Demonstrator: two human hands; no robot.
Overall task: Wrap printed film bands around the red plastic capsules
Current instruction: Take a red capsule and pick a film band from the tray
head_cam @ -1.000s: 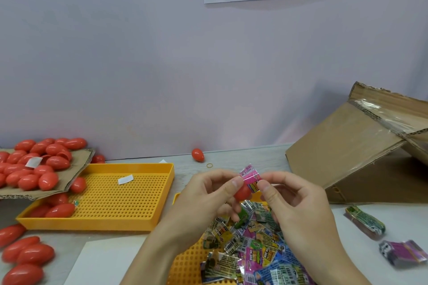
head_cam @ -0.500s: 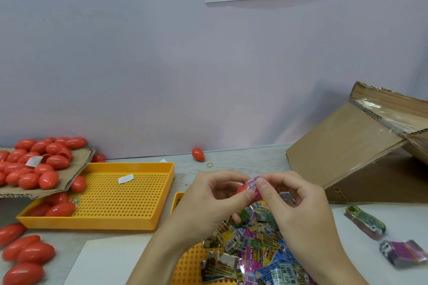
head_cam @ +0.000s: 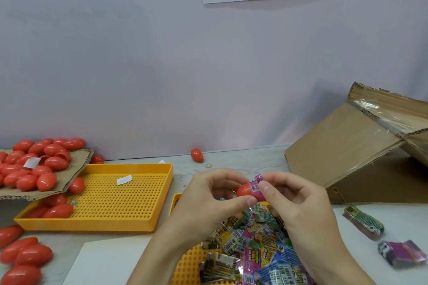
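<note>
While both hands (head_cam: 254, 206) grip, pink band (head_cam: 256, 186) (half on) sheathes capsule (head_cam: 244, 190).

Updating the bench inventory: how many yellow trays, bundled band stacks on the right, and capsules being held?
Trays: 2 (left tray, near tray)
Band stacks: 2 (green stack, pink stack)
Held capsule: 1
Total: 5

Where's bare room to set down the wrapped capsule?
Free: the yellow perforated tray's right half, and the pale sheet below it. Crowded: the film band pile under both hands, and the loose red capsules at far left.
</note>
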